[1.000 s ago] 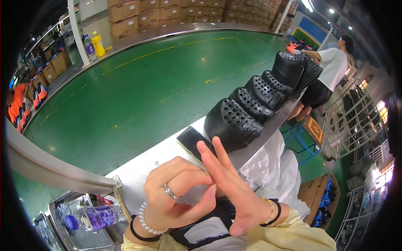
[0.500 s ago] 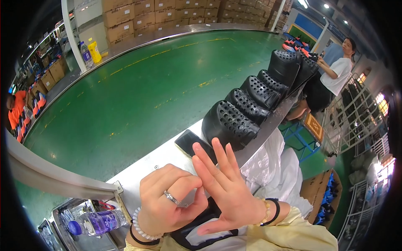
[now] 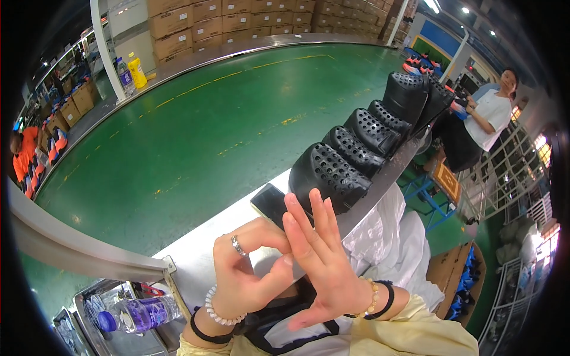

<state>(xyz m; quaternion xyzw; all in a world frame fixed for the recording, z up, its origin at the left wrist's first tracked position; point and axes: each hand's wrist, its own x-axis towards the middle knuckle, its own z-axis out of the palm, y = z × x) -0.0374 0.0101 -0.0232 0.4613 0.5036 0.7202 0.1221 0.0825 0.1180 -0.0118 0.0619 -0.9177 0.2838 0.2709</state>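
Green conveyor belt (image 3: 196, 124) ran far behind; left hand (image 3: 246, 276) curled empty against the flat, spread right hand (image 3: 323, 264), near black clogs (image 3: 356, 154).

bright overhead lamps (image 3: 432, 5) | sharp centre | fisheye-bent, black rim

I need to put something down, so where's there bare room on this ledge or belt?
The green belt is bare across its whole width. On the steel ledge, a free patch lies left of the phone, up to the rail. It is crowded right of the phone, where black clogs line the ledge, and near the hands, left and right.
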